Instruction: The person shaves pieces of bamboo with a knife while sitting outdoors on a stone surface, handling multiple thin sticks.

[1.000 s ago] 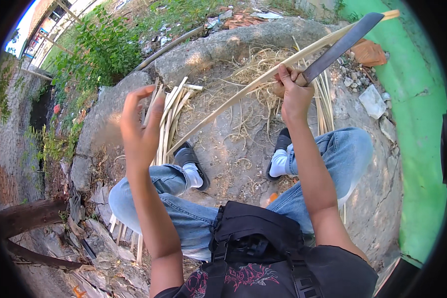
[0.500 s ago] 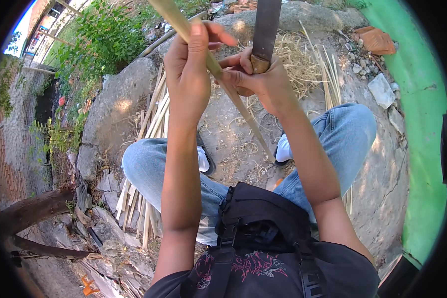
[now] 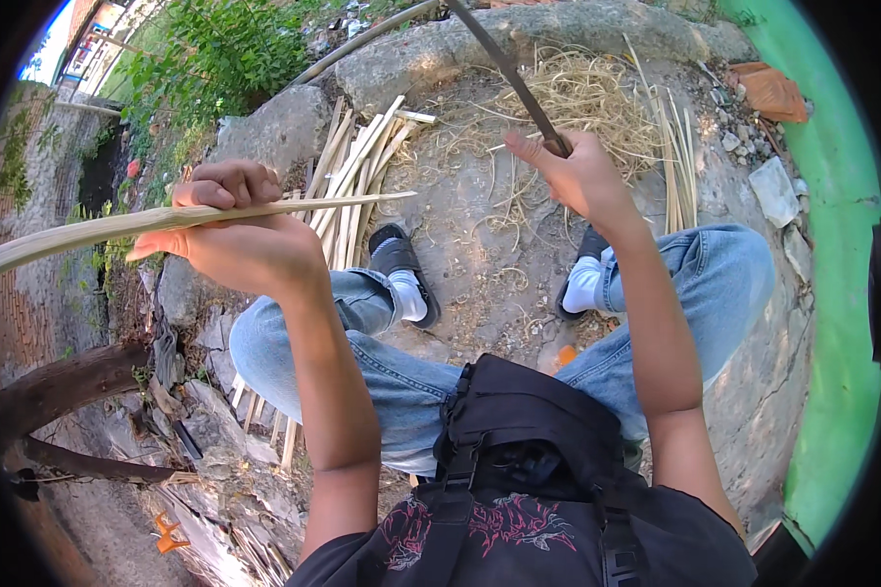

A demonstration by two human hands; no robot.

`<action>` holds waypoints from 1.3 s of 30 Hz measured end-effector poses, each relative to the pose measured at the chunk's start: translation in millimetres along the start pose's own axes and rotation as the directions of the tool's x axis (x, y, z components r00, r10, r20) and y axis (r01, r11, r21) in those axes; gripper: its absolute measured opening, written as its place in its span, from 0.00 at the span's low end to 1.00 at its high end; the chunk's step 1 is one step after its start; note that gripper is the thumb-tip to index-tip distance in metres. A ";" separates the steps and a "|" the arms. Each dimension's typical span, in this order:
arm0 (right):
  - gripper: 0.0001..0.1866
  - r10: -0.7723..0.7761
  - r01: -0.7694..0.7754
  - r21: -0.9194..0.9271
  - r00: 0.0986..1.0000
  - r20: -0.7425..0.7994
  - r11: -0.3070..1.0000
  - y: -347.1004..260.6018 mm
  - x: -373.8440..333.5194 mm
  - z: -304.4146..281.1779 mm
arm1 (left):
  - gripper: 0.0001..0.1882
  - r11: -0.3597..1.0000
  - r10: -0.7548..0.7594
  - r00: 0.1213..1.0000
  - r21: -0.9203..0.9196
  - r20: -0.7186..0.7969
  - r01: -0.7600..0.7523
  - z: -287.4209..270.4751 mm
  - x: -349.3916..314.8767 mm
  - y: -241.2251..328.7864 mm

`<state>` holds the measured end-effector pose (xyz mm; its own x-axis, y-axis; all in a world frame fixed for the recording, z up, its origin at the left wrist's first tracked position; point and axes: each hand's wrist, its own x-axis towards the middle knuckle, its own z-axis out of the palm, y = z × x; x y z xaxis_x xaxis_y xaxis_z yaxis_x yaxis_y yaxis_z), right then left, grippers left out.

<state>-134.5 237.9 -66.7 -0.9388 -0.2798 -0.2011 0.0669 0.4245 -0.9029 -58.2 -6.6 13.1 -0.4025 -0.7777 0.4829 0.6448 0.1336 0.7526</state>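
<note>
A long pale strip, apparently split bamboo [image 3: 98, 227], lies across my left hand [image 3: 240, 230], whose fingers curl round it. Its pointed end reaches right over the ground between my feet, and its other end runs out of the picture at the left. My right hand [image 3: 587, 181] grips a large knife [image 3: 509, 70] by its handle. The dark blade points up and to the left, seen nearly edge-on. Strip and blade are apart, with a wide gap between my hands.
Cut pale strips [image 3: 357, 161] lie in a pile beyond my left knee, more thin strips [image 3: 677, 161] at the right. Curly shavings [image 3: 587, 98] heap up ahead. A low stone edge [image 3: 411, 59] borders the far side; a green wall [image 3: 837, 293] stands right. Branches [image 3: 69, 396] jut in at left.
My left hand has moved left and turned over, swinging the strip from steep to nearly level. My right hand has moved right with the knife, whose blade has tipped left. The hands have separated.
</note>
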 end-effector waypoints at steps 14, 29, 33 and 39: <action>0.43 0.263 -0.242 -0.164 0.957 0.123 0.956 68.7 -39.8 41.6 | 0.31 0.968 0.130 0.976 0.190 0.176 -0.163 -13.6 -14.6 18.6; 0.38 0.174 -0.173 -0.037 0.909 0.378 0.984 85.2 -69.9 110.9 | 0.37 0.994 -0.064 0.998 0.086 0.015 0.063 -36.1 13.1 52.6; 0.36 -0.119 0.064 0.151 0.910 0.396 0.986 41.2 -80.2 120.3 | 0.37 0.996 -0.078 0.992 -0.043 0.101 0.083 -49.3 17.2 54.9; 0.33 0.395 -0.371 -0.137 0.846 0.357 0.918 145.7 -45.8 136.2 | 0.35 0.998 -0.064 0.994 0.033 0.092 0.061 -48.5 18.9 47.8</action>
<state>-35.7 195.2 -240.8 -0.6475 -0.3763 -0.6627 0.3634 0.6119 -0.7025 -3.5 -44.7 36.4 -0.5012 -0.7248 0.4726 0.5969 0.1058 0.7953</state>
